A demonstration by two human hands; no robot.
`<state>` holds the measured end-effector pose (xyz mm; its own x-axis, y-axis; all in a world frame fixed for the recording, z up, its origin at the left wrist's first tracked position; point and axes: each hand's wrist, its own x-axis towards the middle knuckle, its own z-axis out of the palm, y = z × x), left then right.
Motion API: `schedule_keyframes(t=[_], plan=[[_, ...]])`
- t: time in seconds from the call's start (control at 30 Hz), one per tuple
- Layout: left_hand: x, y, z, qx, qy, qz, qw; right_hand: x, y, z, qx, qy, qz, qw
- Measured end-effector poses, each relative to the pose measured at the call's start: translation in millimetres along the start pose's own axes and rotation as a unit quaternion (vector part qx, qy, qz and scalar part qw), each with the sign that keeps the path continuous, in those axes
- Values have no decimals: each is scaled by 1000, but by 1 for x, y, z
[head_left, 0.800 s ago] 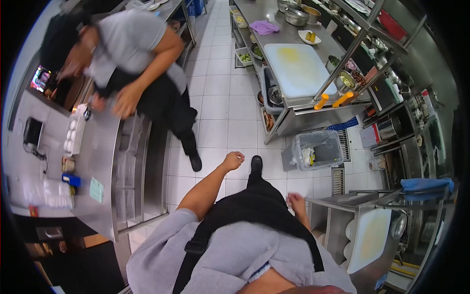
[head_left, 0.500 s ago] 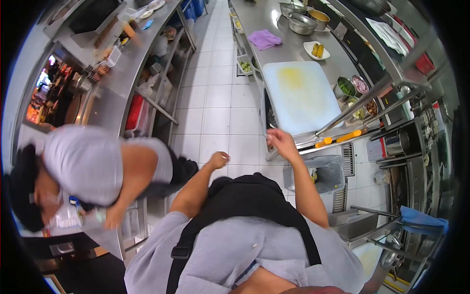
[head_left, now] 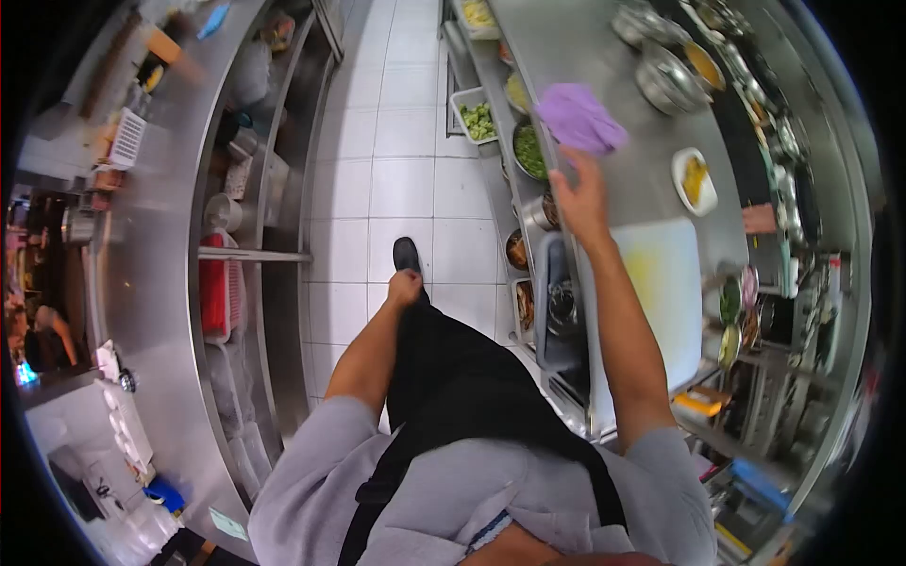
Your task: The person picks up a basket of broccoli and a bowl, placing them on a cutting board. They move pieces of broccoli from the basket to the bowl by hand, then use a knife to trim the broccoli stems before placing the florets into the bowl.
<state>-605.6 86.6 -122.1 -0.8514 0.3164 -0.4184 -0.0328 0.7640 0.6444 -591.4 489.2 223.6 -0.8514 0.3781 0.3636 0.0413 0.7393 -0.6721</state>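
My right hand (head_left: 581, 196) is stretched out over the steel counter, fingers apart, its fingertips right at the lower edge of a crumpled purple cloth (head_left: 578, 117). Under that forearm lies a white cutting board (head_left: 661, 297) with a yellow stain. To the right of the cloth stands a white dish (head_left: 696, 181) holding yellow-brown food. My left hand (head_left: 406, 286) hangs low in front of my leg, fingers curled in, with nothing showing in it.
A tiled aisle (head_left: 401, 189) runs ahead between the counter (head_left: 634, 174) and a steel bench (head_left: 160, 292) with shelves on the left. Beneath the counter's edge sit a tub of chopped greens (head_left: 477, 118) and other food containers. Metal bowls (head_left: 670, 80) stand farther back.
I have moved forward along the counter. My right hand has gone from the board's near corner to the purple cloth. The co-worker on the left is out of view.
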Motion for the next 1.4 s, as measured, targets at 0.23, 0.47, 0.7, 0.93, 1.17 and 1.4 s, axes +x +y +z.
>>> schedule_keyframes(t=[0.23,0.47,0.7,0.93,1.17,1.4], plan=[[236,66,44,-44,-87,19,995,158,90,67,-237,-63,-26,969],[429,96,93,-145,-18,-98,984,211,74,119,-278,-144,17,949],[607,108,175,-212,93,-141,963,206,90,114,-298,-179,22,938],[684,107,146,-199,-13,-86,976,190,90,97,-318,-183,61,928],[636,46,121,-202,82,-121,968,196,91,105,-303,-174,66,935],[499,-19,-19,-312,110,-215,919,212,87,118,-255,-170,21,952]])
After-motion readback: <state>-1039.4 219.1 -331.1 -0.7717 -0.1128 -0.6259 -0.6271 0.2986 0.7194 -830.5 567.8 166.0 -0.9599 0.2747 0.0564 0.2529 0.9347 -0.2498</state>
